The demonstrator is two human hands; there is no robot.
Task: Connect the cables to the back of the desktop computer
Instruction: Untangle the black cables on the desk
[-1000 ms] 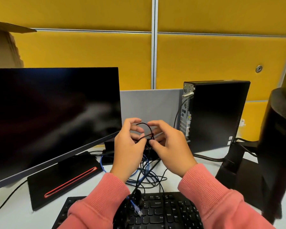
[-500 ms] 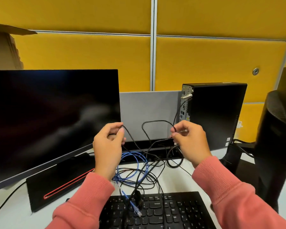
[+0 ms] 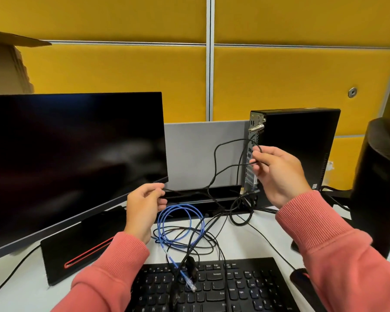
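A black desktop computer (image 3: 302,149) stands upright at the back right, its port panel (image 3: 251,163) facing left. My right hand (image 3: 277,170) pinches a thin black cable (image 3: 216,163) right beside that panel. My left hand (image 3: 144,206) grips the same cable lower down, by the monitor's bottom corner. The cable arcs in loops between both hands. A coiled blue network cable (image 3: 178,224) lies on the desk below, its clear plug (image 3: 190,285) resting on the keyboard. More black cables tangle around it.
A large dark monitor (image 3: 72,154) fills the left, with its black red-striped base (image 3: 81,246) in front. A black keyboard (image 3: 212,287) lies at the near edge, a mouse (image 3: 302,278) to its right. A second monitor's back (image 3: 383,176) stands at the far right. Yellow partition panels rise behind.
My hands have drawn apart, stretching the black cable out. The right hand rose toward the computer's port panel; the left moved down and left.
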